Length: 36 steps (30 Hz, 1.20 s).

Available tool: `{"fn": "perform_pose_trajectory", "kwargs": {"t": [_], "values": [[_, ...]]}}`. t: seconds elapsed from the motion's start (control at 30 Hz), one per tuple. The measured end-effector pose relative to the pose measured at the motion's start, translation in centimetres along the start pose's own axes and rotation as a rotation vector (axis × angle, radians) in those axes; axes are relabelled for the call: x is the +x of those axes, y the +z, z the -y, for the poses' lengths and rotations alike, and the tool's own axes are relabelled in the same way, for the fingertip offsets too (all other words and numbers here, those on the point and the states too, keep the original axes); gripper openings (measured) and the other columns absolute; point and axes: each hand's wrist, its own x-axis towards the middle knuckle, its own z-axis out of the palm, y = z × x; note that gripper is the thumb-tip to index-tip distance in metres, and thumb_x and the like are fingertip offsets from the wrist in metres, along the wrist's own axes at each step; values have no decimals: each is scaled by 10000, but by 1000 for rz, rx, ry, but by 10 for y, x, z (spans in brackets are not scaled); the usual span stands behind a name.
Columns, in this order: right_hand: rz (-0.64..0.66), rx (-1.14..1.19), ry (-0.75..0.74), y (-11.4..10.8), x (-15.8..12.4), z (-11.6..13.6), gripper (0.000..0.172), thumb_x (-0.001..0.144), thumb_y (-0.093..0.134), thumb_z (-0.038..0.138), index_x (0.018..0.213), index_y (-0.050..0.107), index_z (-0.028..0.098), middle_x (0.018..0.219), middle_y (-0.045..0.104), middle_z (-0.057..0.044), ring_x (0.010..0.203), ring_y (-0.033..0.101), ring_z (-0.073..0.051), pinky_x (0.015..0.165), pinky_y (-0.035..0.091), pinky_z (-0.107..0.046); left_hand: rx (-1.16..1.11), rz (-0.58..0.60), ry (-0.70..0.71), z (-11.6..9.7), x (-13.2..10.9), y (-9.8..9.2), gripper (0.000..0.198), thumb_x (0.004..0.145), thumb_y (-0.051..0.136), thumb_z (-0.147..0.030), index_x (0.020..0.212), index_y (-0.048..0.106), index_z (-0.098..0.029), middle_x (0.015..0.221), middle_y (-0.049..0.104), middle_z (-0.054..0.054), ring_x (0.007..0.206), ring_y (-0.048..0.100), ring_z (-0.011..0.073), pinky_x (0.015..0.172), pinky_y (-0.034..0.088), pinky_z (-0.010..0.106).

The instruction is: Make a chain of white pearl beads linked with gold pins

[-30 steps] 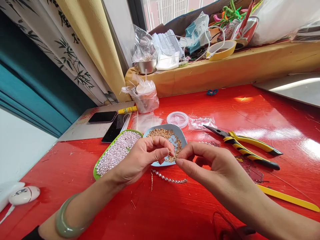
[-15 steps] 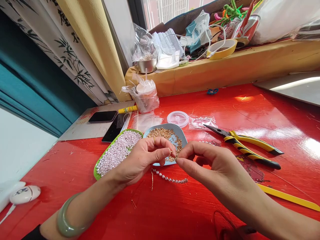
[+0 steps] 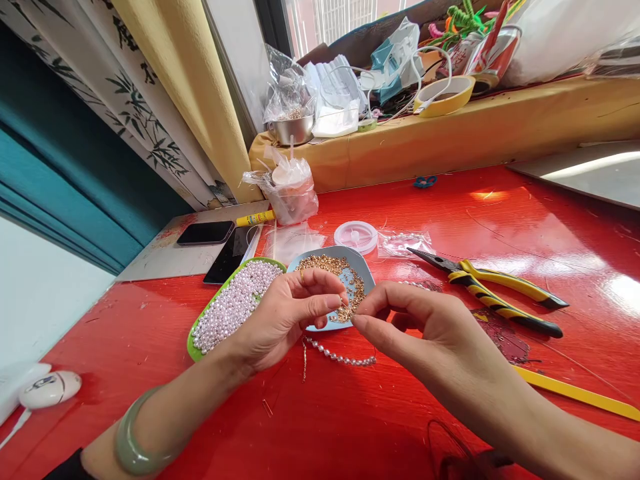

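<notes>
Over a blue dish [image 3: 367, 272] of small gold beads [image 3: 320, 262], my two hands face each other with fingertips close together. Thumb and forefinger of my left hand [image 3: 293, 313] are pinched on a fine thread [image 3: 347, 306]. My right hand [image 3: 425, 327] pinches at the thread's other side; a speck at its fingertips is too small to name. Below lies a strand of pearl beads [image 3: 340, 357] with a short gold chain [image 3: 305, 360] at its left end. A green tray [image 3: 191, 343] holds many pale pearl beads [image 3: 233, 303] beside my left hand.
Yellow-black long-nose pliers [image 3: 480, 283] lie right of the dish. Behind it are a thread spool [image 3: 355, 237] and a small plastic bag [image 3: 405, 244]. A phone [image 3: 206, 233], a glue stick [image 3: 255, 219] and a bagged cup [image 3: 293, 193] sit at back left; a yellow strip [image 3: 575, 393] lies right.
My left fingertips have drawn slightly left and down, away from my right fingertips, showing a little more thread between them. My right hand is almost still.
</notes>
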Motion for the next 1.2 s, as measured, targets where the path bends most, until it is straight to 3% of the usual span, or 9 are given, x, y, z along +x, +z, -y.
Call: {"fn": "perform_pose_trajectory", "kwargs": {"t": [0.53,0.77,1.2], "values": [[-4,7,33,0,1,1,168,743,508,159,587,563,189,551,577,27,509,489,-107,469,382,-206,-18,-57,61,6,1,1,93,554,785,-159,603,716,-198,643,649,-8,543,483,68,471,356,178],[-16,8,14,1,2,-1,171,740,506,160,584,568,194,549,587,23,501,496,-111,459,390,-207,48,-13,104,6,0,2,57,603,772,-239,629,732,-208,681,649,5,535,459,77,459,355,196],[-28,1,20,1,0,0,170,742,515,146,591,583,187,540,577,29,486,483,-103,442,382,-198,0,4,78,5,0,1,76,610,766,-189,619,695,-164,663,637,-6,517,470,57,448,345,168]]}}
